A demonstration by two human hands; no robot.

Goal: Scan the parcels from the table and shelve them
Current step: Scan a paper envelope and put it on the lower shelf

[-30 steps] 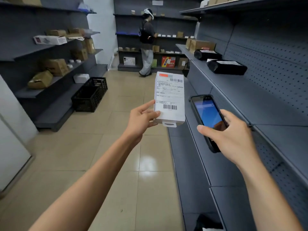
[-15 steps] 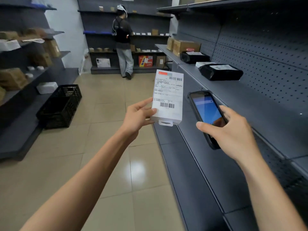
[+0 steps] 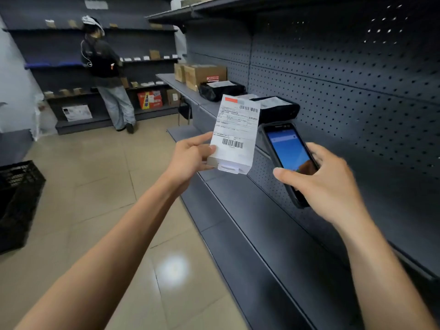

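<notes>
Left hand (image 3: 190,156) grips parcel (image 3: 235,136) (label perhaps legible); right hand (image 3: 326,184) grips scanner (image 3: 288,156).

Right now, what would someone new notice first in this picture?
The white parcel with its barcode label, held up in the left hand at the centre. Beside it, the right hand holds a phone with a lit blue screen. Behind them, black bagged parcels lie on the grey shelf.

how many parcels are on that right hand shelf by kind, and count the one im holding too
brown cardboard boxes: 2
black bagged parcels: 2
white box held in left hand: 1
total: 5
</notes>
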